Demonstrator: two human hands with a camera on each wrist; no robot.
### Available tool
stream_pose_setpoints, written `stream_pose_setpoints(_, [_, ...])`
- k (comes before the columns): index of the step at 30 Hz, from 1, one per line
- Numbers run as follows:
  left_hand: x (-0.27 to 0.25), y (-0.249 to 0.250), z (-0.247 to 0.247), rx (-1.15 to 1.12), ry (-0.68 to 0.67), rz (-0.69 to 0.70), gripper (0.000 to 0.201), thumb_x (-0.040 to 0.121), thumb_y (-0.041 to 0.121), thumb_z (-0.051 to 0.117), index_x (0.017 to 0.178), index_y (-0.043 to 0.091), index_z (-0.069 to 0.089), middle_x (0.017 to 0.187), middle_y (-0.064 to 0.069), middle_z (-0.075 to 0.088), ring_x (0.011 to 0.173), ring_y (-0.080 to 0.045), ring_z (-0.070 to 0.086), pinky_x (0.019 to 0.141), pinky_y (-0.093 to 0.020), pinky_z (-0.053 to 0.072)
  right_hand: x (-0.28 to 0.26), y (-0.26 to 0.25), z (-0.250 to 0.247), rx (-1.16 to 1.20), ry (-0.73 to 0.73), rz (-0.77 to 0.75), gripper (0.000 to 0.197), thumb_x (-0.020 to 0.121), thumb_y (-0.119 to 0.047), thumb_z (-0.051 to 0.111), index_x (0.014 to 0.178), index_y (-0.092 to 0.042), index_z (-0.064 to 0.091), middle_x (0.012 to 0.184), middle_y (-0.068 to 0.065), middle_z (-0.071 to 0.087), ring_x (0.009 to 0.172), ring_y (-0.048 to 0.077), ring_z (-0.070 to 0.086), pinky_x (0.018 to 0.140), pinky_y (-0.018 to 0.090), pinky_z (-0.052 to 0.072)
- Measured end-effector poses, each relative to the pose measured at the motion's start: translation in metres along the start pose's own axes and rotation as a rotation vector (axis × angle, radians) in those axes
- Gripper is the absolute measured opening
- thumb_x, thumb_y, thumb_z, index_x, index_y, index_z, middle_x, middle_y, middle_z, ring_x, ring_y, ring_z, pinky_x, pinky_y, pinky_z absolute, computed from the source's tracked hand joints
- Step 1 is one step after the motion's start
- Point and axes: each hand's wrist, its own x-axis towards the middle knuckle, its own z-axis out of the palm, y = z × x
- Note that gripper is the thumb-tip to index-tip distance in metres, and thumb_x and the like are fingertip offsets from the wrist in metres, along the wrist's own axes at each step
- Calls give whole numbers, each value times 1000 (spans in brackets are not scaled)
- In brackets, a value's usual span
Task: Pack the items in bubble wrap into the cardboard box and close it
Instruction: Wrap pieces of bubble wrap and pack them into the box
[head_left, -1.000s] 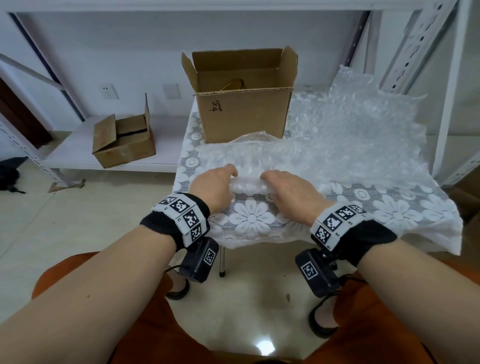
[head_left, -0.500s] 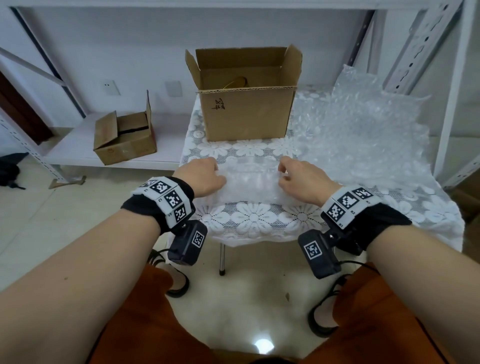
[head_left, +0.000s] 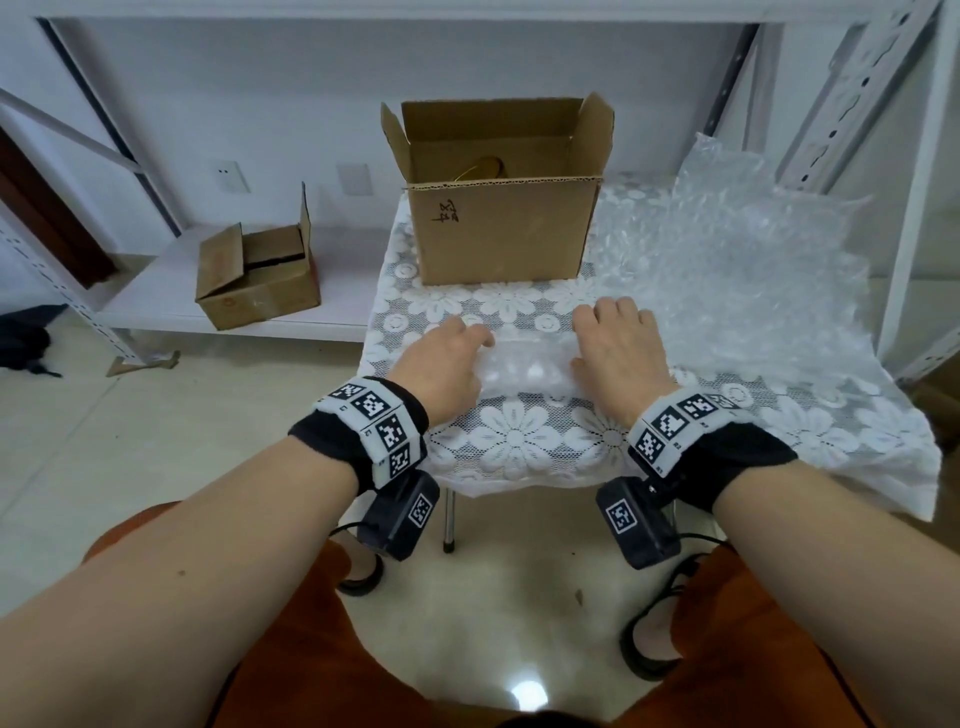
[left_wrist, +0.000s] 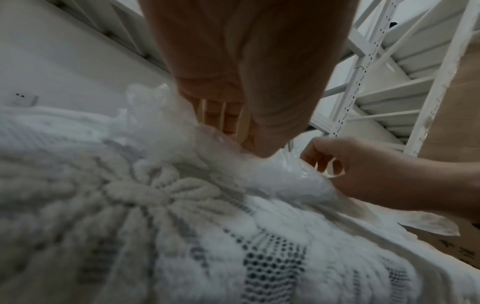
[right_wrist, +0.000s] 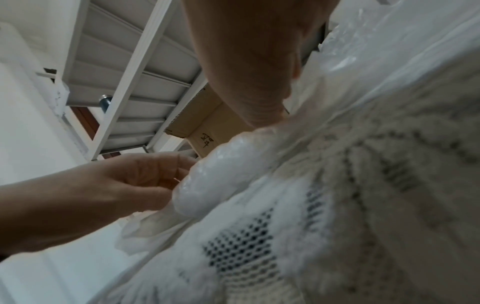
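At the frame's centre, the left hand (head_left: 441, 364) and right hand (head_left: 615, 351) each hold one end of a rolled clear bubble-wrap bundle (head_left: 524, 366) on the lace-covered worktop (head_left: 519, 441), fingers curled around it. The open brown cardboard box (head_left: 501, 223) waits above centre; loading and closing remain.

Two cardboard boxes (head_left: 501, 208) (one shelved), two hands (head_left: 441, 358).

The big cardboard box (head_left: 501, 228) has some black handwriting on its front, but the marks are too small to read. The wrist bands (head_left: 382, 423) show black-and-white square codes, not words.
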Motion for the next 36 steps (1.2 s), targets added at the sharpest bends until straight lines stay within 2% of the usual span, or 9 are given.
stream_pose_setpoints(3, [0,3,-3,32,-114,-43,53,88,21,51,139,22,39,131,-7,45,117,-24,50,92,-32,41,-4,-6,-3,99,82,-153,20,84,2,55,101,-7,54,98,9,56,86,24,45,75,32,39])
stream_pose_setpoints(8, [2,4,-7,106,-339,-72,77,89,35,54,151,25,10,152,-9,30,132,-28,39,108,-38,32,-14,-18,-3,365,-154,-184,41,95,-38,45,127,-12,43,122,5,50,107,21,49,88,33,43])
stream_pose_setpoints(12, [4,-8,4,177,-368,-68,90,85,31,55,152,16,-3,158,-9,19,144,-23,19,120,-36,8,-13,-15,5,267,-275,-164,47,92,-21,44,138,-12,33,136,8,47,124,25,46,110,40,30])
stream_pose_setpoints(17, [12,-12,10,211,-344,-134,78,92,41,46,152,14,6,159,-8,13,146,-24,14,119,-39,6,-8,-15,6,286,-404,-86,62,94,-22,45,149,-16,17,153,10,28,142,28,23,118,47,16])
stream_pose_setpoints(20, [12,-15,11,184,-283,-142,70,92,26,48,151,15,13,158,-5,20,144,-22,22,118,-38,10,-6,-8,9,282,-381,-38,62,92,-22,52,146,-12,24,150,10,33,137,30,30,112,43,29])
stream_pose_setpoints(24, [7,-18,8,68,-121,-176,54,86,1,47,139,13,41,135,-8,52,120,-26,50,102,-35,38,-1,-1,11,300,-269,47,37,89,-4,47,126,-5,49,126,10,51,115,26,43,97,34,40])
stream_pose_setpoints(29, [8,-8,-16,-287,77,-289,51,90,-3,39,138,16,45,127,-13,59,113,-28,55,96,-36,45,11,-8,-10,982,-306,396,15,98,-12,44,100,-7,59,88,6,61,73,16,56,55,18,41])
stream_pose_setpoints(32, [8,3,-25,-649,179,-339,62,93,-4,32,149,20,25,148,-6,37,110,-19,54,87,-28,48,15,-16,-22,1269,-258,605,26,98,-8,37,102,3,60,88,13,58,78,23,56,56,23,41])
stream_pose_setpoints(36, [0,20,-29,-1022,102,-356,60,97,-3,34,148,27,23,134,2,38,88,-36,67,78,-50,56,14,-24,-33,1623,-269,801,23,94,-4,36,92,-1,58,87,13,59,81,29,60,65,33,45])
